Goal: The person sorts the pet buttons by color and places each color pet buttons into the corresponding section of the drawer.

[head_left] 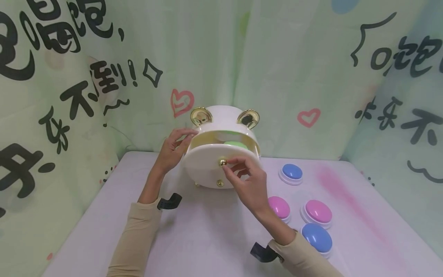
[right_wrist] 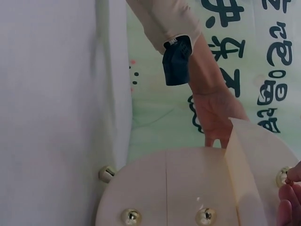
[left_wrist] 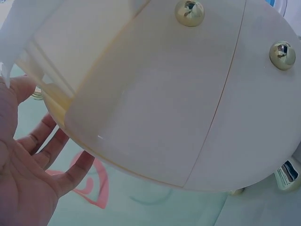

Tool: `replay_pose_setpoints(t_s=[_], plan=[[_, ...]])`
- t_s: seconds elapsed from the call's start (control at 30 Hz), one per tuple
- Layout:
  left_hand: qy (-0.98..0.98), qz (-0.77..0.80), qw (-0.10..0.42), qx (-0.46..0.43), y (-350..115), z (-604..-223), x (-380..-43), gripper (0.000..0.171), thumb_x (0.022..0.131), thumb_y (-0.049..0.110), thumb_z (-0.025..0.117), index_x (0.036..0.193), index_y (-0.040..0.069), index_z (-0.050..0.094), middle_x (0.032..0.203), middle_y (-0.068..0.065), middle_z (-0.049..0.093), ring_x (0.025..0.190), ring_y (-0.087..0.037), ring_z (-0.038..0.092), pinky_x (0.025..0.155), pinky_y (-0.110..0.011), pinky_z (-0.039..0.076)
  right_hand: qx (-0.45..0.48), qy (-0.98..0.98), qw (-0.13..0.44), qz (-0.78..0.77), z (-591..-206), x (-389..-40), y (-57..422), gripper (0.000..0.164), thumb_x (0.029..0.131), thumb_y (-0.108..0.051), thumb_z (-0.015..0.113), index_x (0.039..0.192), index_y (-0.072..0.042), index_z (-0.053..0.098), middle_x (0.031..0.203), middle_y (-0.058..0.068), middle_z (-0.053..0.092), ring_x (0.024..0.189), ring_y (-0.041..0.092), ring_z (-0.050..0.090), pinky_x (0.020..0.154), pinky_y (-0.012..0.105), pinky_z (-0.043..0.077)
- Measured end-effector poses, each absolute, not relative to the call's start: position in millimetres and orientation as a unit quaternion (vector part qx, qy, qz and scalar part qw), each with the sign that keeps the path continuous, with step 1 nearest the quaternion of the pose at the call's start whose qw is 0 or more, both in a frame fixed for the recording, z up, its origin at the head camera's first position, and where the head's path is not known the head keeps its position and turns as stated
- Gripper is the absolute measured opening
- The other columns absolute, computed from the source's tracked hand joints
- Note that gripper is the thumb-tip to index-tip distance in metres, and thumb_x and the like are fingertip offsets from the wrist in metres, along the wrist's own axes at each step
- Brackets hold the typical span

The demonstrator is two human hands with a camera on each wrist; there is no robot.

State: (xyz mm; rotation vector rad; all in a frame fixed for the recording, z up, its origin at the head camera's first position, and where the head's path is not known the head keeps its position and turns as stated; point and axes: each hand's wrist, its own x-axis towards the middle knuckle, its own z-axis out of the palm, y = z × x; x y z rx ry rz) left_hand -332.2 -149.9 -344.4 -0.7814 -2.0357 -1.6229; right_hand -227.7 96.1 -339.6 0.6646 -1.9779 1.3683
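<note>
A white rounded box with gold ears and gold knobs stands at the back of the table. Its upper front section is out from the body, leaving a gap at the top where something light green shows inside. My right hand pinches the knob of that section between thumb and fingertips. My left hand rests at the box's upper left side; in the left wrist view, its spread fingers touch the edge. Other gold knobs on the front are untouched.
To the right of the box stand push buttons with white bases: a small blue one, two pink ones and a larger blue one. A printed pale green curtain encloses the back and sides of the white table.
</note>
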Motion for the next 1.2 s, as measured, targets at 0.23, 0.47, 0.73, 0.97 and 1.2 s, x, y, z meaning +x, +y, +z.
replay_pose_setpoints(t_s=[0.23, 0.47, 0.73, 0.97, 1.2], plan=[[-0.732, -0.588, 0.206, -0.276, -148.4, -340.0, -328.0, 0.025, 0.105, 0.005, 0.055, 0.127, -0.001, 0.067, 0.131, -0.017, 0.060, 0.129, -0.024, 0.049, 0.108, -0.055, 0.046, 0.238, -0.754, 0.322, 0.521, -340.8, -243.2, 95.8, 0.020, 0.087, -0.007, 0.082, 0.104, -0.005, 0.072, 0.096, 0.005, 0.073, 0.080, 0.019, 0.067, 0.065, 0.019, 0.052], [-0.741, -0.584, 0.195, -0.268, -144.2, -324.7, -308.4, 0.027, 0.105, 0.008, 0.055, 0.126, -0.006, 0.064, 0.132, -0.022, 0.057, 0.131, -0.031, 0.047, 0.110, -0.061, 0.042, 0.219, -0.757, 0.314, 0.529, -341.0, -253.5, 93.4, 0.018, 0.089, -0.010, 0.081, 0.104, -0.005, 0.072, 0.096, 0.005, 0.073, 0.081, 0.018, 0.067, 0.066, 0.021, 0.051], [-0.729, -0.588, 0.207, -0.282, -149.8, -342.9, -330.0, 0.027, 0.101, 0.003, 0.060, 0.127, 0.001, 0.067, 0.132, -0.016, 0.060, 0.129, -0.024, 0.048, 0.109, -0.060, 0.043, 0.202, -0.761, 0.307, 0.535, -340.0, -264.9, 91.5, 0.016, 0.091, -0.012, 0.079, 0.103, -0.004, 0.072, 0.095, 0.005, 0.074, 0.080, 0.017, 0.067, 0.067, 0.022, 0.051], [-0.734, -0.577, 0.214, -0.288, -152.1, -343.6, -331.2, 0.027, 0.099, 0.007, 0.065, 0.127, 0.004, 0.068, 0.130, -0.013, 0.061, 0.127, -0.020, 0.049, 0.107, -0.055, 0.048, 0.189, -0.765, 0.292, 0.543, -343.1, -274.6, 89.6, 0.016, 0.091, -0.013, 0.078, 0.103, -0.003, 0.072, 0.096, 0.007, 0.073, 0.080, 0.018, 0.067, 0.068, 0.022, 0.052], [-0.738, -0.572, 0.212, -0.289, -151.3, -342.8, -331.0, 0.032, 0.096, 0.005, 0.070, 0.128, 0.004, 0.068, 0.130, -0.013, 0.060, 0.127, -0.023, 0.049, 0.106, -0.056, 0.048, 0.162, -0.760, 0.287, 0.561, -345.9, -283.1, 90.5, 0.013, 0.092, -0.010, 0.077, 0.102, -0.002, 0.072, 0.094, 0.012, 0.074, 0.080, 0.022, 0.068, 0.071, 0.019, 0.054]])
